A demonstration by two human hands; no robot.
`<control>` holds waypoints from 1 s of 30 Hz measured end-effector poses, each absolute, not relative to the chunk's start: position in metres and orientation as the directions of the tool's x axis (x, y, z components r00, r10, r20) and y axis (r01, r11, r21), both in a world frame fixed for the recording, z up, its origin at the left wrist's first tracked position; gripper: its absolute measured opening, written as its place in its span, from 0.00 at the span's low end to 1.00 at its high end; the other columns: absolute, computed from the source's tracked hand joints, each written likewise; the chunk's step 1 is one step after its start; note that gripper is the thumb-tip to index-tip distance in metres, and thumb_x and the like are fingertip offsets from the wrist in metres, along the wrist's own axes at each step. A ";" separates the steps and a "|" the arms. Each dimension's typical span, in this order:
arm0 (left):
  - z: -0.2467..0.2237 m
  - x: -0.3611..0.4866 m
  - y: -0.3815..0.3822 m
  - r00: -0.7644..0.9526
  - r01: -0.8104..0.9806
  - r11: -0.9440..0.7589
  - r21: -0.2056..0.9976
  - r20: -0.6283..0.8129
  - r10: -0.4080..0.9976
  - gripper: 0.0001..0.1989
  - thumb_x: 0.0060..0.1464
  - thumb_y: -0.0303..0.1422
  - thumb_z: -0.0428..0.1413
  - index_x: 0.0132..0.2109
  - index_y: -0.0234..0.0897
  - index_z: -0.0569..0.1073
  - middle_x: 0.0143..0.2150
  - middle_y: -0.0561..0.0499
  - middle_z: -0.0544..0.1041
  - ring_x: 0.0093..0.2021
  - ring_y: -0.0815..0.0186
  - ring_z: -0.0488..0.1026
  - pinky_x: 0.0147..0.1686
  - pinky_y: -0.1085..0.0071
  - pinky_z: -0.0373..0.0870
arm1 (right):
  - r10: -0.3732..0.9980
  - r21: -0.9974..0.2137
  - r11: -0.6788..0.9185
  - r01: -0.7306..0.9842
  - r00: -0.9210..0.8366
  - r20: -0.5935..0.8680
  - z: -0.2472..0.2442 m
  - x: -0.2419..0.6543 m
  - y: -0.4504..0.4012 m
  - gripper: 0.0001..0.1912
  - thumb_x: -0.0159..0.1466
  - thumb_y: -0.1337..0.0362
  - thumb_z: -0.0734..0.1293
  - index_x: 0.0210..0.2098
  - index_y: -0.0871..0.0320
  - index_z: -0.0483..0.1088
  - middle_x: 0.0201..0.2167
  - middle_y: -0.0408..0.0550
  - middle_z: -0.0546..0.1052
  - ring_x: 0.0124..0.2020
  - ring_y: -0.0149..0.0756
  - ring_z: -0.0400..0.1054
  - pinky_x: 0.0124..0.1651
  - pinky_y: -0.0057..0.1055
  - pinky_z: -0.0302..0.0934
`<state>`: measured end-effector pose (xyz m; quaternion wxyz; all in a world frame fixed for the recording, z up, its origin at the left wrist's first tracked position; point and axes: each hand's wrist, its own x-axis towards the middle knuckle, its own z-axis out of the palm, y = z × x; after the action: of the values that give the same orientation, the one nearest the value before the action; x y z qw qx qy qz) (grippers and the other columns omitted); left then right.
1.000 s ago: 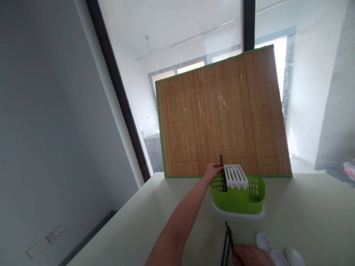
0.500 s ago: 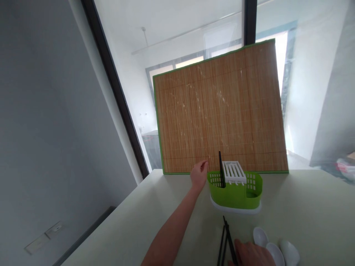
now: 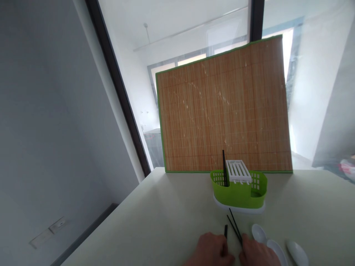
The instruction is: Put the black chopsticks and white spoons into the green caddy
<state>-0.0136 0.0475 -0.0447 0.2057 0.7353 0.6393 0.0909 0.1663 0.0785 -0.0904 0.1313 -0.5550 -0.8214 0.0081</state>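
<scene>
So the thing to look at here is how the sticks line up with the hands. The left hand is curled closed around a dark stick, thicker end poking out past the fingers and pointing nearly straight away from the person, toward the green basket. It's blurry down there, so I can't tell if it's one or two. The right hand sits just beside it, fingers bent over the near ends of two thin black chopsticks. Can't tell whether that's a real grip or just fingers resting on them. That pair slants forward and left, tips spread slightly apart and near the basket's white base. The basket's left compartment is ahead of both hands, more in line with the left one.

Materials-wise: the basket looks like shiny plastic, rounded ends, grid of small rectangular holes. A white slatted rack with little hooks sits over its middle, and slim black sticks stand just left of it, leaning a touch. Glossy white spoons lie around the right hand on the smooth pale surface. Behind it all stands a brown slatted mat, fine vertical grain, green edging.
</scene>
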 end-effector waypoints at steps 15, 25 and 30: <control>-0.066 -0.005 0.051 0.169 0.848 -0.116 0.518 -0.056 0.984 0.08 0.46 0.36 0.55 0.37 0.43 0.73 0.28 0.57 0.77 0.31 0.65 0.72 0.38 0.71 0.65 | 0.727 -0.597 0.684 0.420 -0.327 0.604 -0.032 0.181 0.074 0.07 0.67 0.59 0.58 0.43 0.52 0.62 0.29 0.41 0.76 0.28 0.31 0.73 0.32 0.24 0.65; -0.061 -0.007 0.051 0.187 0.837 -0.128 0.533 -0.058 0.981 0.09 0.48 0.37 0.55 0.37 0.42 0.75 0.29 0.56 0.79 0.31 0.66 0.74 0.38 0.73 0.66 | 0.736 -0.572 0.674 0.468 -0.491 0.465 -0.035 0.172 0.075 0.07 0.68 0.60 0.56 0.38 0.52 0.63 0.29 0.40 0.76 0.29 0.31 0.71 0.31 0.25 0.62; -0.054 -0.009 0.048 0.188 0.787 -0.160 0.596 0.016 0.982 0.08 0.50 0.34 0.54 0.37 0.42 0.77 0.27 0.55 0.77 0.28 0.68 0.72 0.33 0.74 0.66 | 0.740 -0.584 0.668 0.461 -0.489 0.461 -0.035 0.173 0.074 0.08 0.68 0.59 0.56 0.38 0.52 0.64 0.29 0.40 0.75 0.28 0.31 0.71 0.32 0.25 0.62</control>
<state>-0.0086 0.0484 -0.0544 0.2371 0.7333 0.6030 0.2060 0.1727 0.0744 -0.0349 0.3575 -0.3572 -0.8404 0.1956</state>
